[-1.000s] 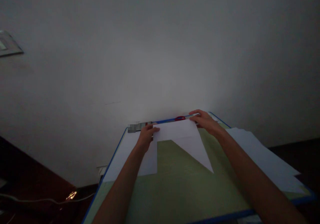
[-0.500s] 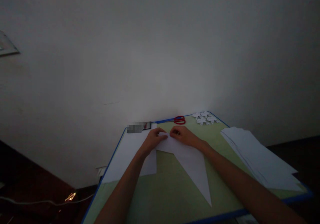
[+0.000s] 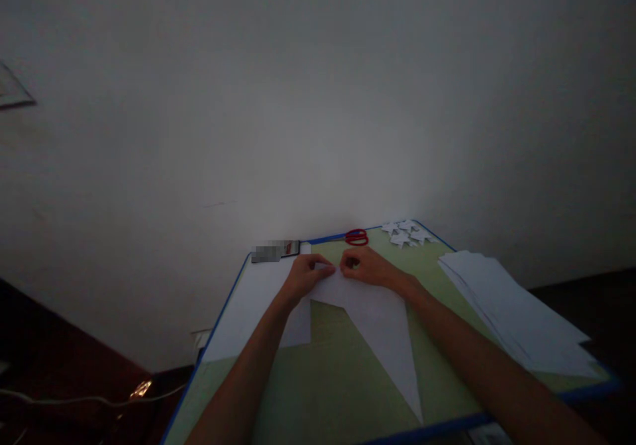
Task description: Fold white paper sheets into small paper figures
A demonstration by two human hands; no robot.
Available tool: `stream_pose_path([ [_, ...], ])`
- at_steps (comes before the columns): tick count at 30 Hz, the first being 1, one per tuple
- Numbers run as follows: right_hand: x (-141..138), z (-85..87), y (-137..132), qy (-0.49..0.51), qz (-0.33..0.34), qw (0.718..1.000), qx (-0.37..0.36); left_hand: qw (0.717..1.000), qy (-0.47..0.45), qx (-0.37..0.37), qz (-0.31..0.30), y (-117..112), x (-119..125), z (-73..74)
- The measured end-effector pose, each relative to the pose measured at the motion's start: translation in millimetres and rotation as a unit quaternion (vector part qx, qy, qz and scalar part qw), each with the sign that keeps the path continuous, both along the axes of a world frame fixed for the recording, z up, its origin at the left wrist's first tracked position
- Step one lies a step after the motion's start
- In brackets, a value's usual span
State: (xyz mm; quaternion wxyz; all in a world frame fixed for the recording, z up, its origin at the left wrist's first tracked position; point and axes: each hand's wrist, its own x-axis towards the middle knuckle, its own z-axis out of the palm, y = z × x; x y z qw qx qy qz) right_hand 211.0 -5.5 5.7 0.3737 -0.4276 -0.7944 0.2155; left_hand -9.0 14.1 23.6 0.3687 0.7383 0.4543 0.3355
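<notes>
"What lies nearest?"

"A green, blue-edged surface (image 3: 308,385), and on it a folded white paper (image 3: 382,339), one long point reaching almost to the near edge."

"And the hands?"

"The left hand (image 3: 304,276) and right hand (image 3: 370,267) sit close together, fingertips pinched on the paper's far edge."

"Beside them?"

"A flat white sheet (image 3: 248,312) at left, stacked papers (image 3: 517,312) at right."

"Farther back?"

"Red-handled scissors (image 3: 356,237), jagged paper cut-outs (image 3: 403,238), a device (image 3: 291,249) too blurred to read, then a grey wall (image 3: 318,100)."
</notes>
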Motion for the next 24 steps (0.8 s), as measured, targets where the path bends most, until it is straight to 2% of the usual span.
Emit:
stream_pose_path([
  [6,19,0.5,3,0.023,0.018,0.998,-0.049,0.999,-0.03,-0.013,0.04,3,-11,7.4],
  [15,50,7.2,4,0.049,0.01,0.995,-0.09,0.989,-0.084,-0.046,0.11,16,-36,15.3],
  [24,71,7.2,4,0.028,-0.029,0.994,-0.1,0.988,-0.082,-0.037,0.124,18,-38,13.3],
])
